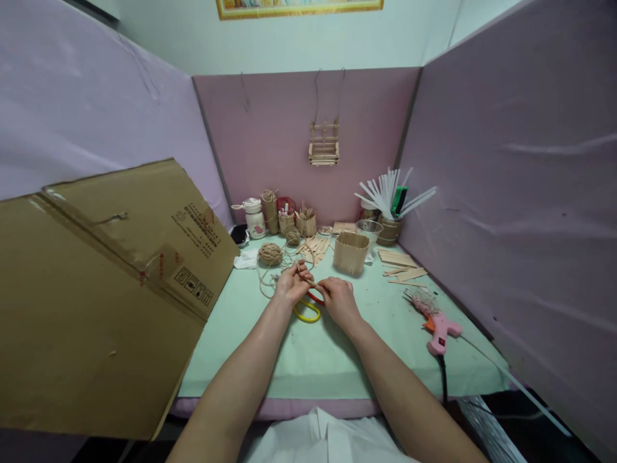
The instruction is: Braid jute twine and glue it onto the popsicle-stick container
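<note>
L hand point(293, 283) & R hand point(340, 300) pinch twine point(313, 285) over scissors point(317, 316). Glue gun point(439, 332) sits nr table's point(385, 360) R edge, well apart

Soft, muted light glints faintly on the right panel point(525, 186), wide-angle distortion stretching the edges.

Cardboard point(108, 308) at left, 1 white bottle point(255, 222), 1 wall picture point(299, 8)

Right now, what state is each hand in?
Left hand: palm up, fingers curled, holding twine.
Right hand: closed, fingertips pinching twine.
</note>
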Tool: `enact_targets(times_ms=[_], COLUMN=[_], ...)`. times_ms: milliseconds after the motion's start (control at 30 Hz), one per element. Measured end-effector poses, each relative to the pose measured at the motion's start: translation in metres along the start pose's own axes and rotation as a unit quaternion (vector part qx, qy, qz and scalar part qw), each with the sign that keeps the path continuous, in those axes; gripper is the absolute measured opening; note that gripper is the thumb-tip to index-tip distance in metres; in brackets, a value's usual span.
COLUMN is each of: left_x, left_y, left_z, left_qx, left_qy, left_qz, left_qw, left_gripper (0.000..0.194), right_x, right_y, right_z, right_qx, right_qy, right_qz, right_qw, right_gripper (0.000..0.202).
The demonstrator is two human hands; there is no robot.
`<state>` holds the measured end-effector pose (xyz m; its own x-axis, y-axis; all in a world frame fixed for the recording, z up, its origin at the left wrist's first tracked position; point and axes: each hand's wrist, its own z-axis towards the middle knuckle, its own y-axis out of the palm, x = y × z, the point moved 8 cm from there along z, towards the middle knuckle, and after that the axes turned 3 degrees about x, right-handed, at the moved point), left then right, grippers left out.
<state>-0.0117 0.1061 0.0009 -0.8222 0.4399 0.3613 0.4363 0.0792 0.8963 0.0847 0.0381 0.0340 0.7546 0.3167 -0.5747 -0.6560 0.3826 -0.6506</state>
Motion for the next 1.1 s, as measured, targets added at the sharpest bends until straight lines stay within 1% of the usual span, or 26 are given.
enact_targets(times_ms=[167,267,367,433,533,667,767,867,1100], left_x=[0.017,0.028,0.037,0.042,0.048,0.052,0.058,0.065,0.076], left_y=[0.01,0.017,0.021,0.021,0.016,0.013,0.012,0.007,0.001], left_z=[-0.007,-0.012,-0.014,-0.014,-0.013,-0.015,-0.016,-0.016,-0.016], left_qx=[-0.032,-0.06,-0.08,-0.08,-0.061,-0.036,-0.014,0.015,0.046], left_qy=[0.027,0.048,0.066,0.081,0.107,0.15,0.195,0.232,0.274], left_qz=[0.018,0.015,0.017,0.024,0.047,0.096,0.116,0.114,0.099], left_qw=[0.999,0.997,0.995,0.993,0.991,0.983,0.974,0.966,0.955], left_gripper=[0.022,0.022,0.023,0.023,0.021,0.016,0.011,0.008,0.009], right_x=[-0.004,-0.004,0.005,0.015,0.03,0.033,0.031,0.034,0.039], right_y=[-0.002,-0.01,-0.023,-0.033,-0.047,-0.057,-0.055,-0.049,-0.046], right_z=[-0.004,-0.014,-0.032,-0.046,-0.061,-0.069,-0.069,-0.071,-0.075], right_qx=[-0.018,-0.03,-0.037,-0.039,-0.034,-0.025,-0.027,-0.039,-0.024], right_qy=[-0.006,-0.007,-0.003,-0.003,0.0,-0.021,-0.028,-0.023,-0.029], right_qz=[-0.008,-0.02,-0.049,-0.078,-0.11,-0.128,-0.13,-0.128,-0.122], right_qw=[1.0,0.999,0.998,0.996,0.993,0.991,0.991,0.991,0.992], right_gripper=[0.02,0.022,0.022,0.023,0.026,0.027,0.028,0.028,0.029])
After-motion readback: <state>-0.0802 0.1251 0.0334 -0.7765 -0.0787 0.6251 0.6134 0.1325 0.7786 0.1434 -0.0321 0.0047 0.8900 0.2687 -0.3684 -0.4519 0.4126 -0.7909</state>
